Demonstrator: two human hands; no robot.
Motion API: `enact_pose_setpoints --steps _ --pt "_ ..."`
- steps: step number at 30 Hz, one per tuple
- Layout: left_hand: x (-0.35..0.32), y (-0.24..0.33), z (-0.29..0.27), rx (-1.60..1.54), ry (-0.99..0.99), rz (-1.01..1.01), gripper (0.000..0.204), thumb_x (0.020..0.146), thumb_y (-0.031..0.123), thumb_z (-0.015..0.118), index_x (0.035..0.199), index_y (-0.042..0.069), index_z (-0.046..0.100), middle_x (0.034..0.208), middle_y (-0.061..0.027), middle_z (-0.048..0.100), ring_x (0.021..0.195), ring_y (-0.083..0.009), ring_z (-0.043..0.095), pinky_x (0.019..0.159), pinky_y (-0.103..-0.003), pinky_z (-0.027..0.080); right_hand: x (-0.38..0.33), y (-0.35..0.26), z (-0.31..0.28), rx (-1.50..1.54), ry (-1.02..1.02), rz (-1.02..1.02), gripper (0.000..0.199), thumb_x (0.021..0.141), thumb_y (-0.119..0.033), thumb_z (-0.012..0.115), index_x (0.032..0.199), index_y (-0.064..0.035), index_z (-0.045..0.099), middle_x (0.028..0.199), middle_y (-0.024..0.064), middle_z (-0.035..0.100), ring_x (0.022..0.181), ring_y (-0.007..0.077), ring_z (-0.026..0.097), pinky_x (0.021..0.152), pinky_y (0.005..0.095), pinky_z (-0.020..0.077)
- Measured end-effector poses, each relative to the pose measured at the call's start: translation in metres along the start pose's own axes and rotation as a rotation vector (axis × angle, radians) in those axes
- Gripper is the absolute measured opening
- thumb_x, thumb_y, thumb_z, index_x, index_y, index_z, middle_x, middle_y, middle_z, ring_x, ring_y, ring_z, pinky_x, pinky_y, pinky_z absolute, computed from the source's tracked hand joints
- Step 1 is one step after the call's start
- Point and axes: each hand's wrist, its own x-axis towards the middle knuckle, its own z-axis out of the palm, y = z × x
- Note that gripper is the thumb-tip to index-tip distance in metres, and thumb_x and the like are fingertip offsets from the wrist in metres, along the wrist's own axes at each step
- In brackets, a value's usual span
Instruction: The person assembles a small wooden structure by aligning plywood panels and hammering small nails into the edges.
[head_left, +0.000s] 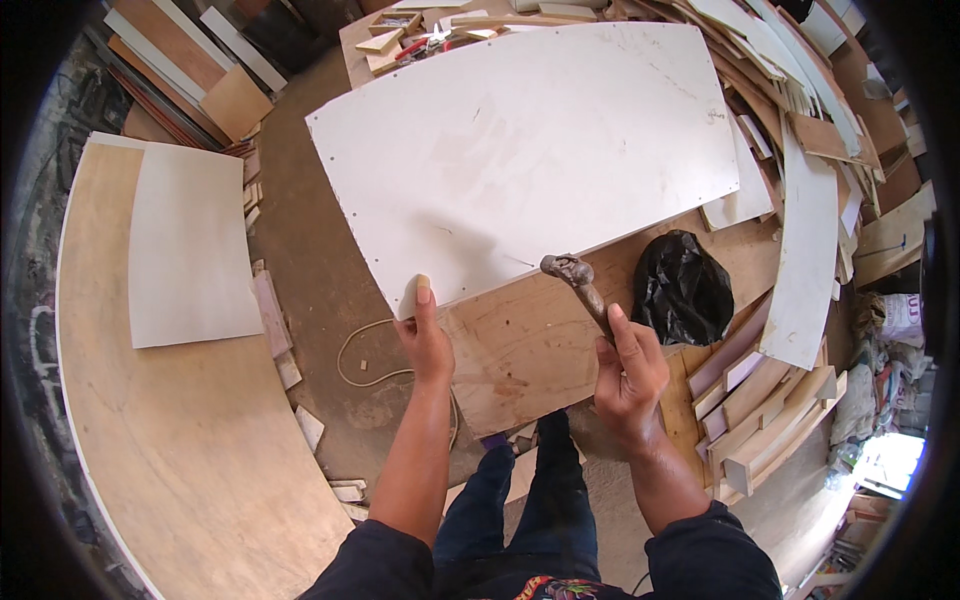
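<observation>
A large white panel (pixel 560 120) lies over the wooden worktable, with small dark nail heads dotted along its edges. My left hand (pixel 428 340) grips its near left corner, thumb flat on top and fingers hidden beneath. In my closed right hand (pixel 630 375) is a hammer (pixel 585 285), its metal head raised by the panel's near edge. Close to the hammer head, a thin dark mark, perhaps a nail, shows on the panel; I cannot tell which. The bare brown tabletop (pixel 510 350) shows between my hands.
A black plastic bag (pixel 683 290) sits right of the hammer. Wood offcuts (pixel 760 400) and long white strips (pixel 805 240) crowd the right side. Pliers and other tools (pixel 435 42) lie beyond the panel. At left stands a big plywood sheet (pixel 190 440); a cable (pixel 345 365) curls on the floor.
</observation>
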Motion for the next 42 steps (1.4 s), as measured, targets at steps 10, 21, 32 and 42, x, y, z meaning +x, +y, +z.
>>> enact_pose_setpoints --steps 10,21,32,42 --pt "-0.008 -0.011 -0.007 -0.009 -0.030 0.079 0.050 0.101 0.037 0.071 0.131 0.000 0.057 0.125 -0.0063 0.063 0.116 -0.0128 0.059 0.100 -0.030 0.046 -0.025 0.013 0.010 0.025 -0.004 0.043 0.053 0.085 0.010 0.075 0.136 -0.0010 0.068 0.094 0.0167 0.069 0.077 0.0292 0.067 0.070 0.0363 0.0550" --pt "-0.003 -0.011 0.004 -0.069 -0.037 0.198 0.064 0.101 0.039 0.071 0.143 -0.004 0.047 0.138 -0.0131 0.058 0.127 -0.0195 0.056 0.111 -0.035 0.044 -0.034 0.013 0.014 0.020 -0.008 0.044 0.054 0.082 0.009 0.078 0.134 -0.0017 0.070 0.094 0.0161 0.069 0.078 0.0294 0.067 0.071 0.0361 0.0555" --pt "-0.004 -0.003 0.006 0.049 -0.044 0.159 0.065 0.101 0.041 0.071 0.141 -0.006 0.050 0.137 -0.0131 0.059 0.123 -0.0193 0.057 0.108 -0.036 0.044 -0.032 0.016 0.023 0.043 0.018 0.029 0.052 0.081 0.009 0.080 0.131 -0.0017 0.072 0.096 0.0151 0.070 0.078 0.0271 0.068 0.071 0.0347 0.0549" --pt "-0.003 -0.010 0.001 0.050 -0.044 0.202 0.062 0.102 0.040 0.069 0.141 -0.005 0.050 0.137 -0.0121 0.060 0.123 -0.0191 0.057 0.108 -0.037 0.044 -0.026 0.017 0.029 0.023 0.022 0.077 0.053 0.079 0.009 0.080 0.130 -0.0019 0.073 0.091 0.0138 0.067 0.076 0.0271 0.066 0.069 0.0351 0.0535"
